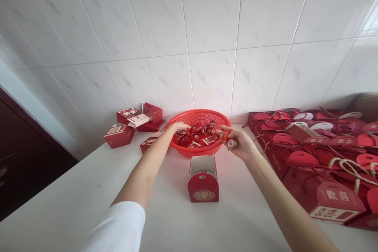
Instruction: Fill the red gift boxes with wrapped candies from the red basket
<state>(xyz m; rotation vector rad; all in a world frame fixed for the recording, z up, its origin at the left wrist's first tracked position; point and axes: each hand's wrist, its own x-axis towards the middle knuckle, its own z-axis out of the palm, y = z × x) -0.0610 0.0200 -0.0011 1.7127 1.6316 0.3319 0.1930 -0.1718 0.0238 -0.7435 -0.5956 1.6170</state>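
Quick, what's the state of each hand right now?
Left hand: fingers curved over the red plastic basket; cannot tell whether it holds anything.
Right hand: closed in a pinch, holding a small cream-and-red packet.

From here I read the red basket [197, 116] as moulded plastic, glossy on its rim and finely perforated. Inside it, the wrapped sweets [191, 136] have shiny, foil-like wrappers. The gift box [203, 179] in front of the basket is matt red card with a paler, uncoated inside. To the right of the basket, the gift bags [298, 161] look like matt card too, with rough twine handles [351, 163]. Behind the basket, the wall tiles [189, 15] are smooth, glossy ceramic, and the table [73, 189] below it has a smooth, pale finish.
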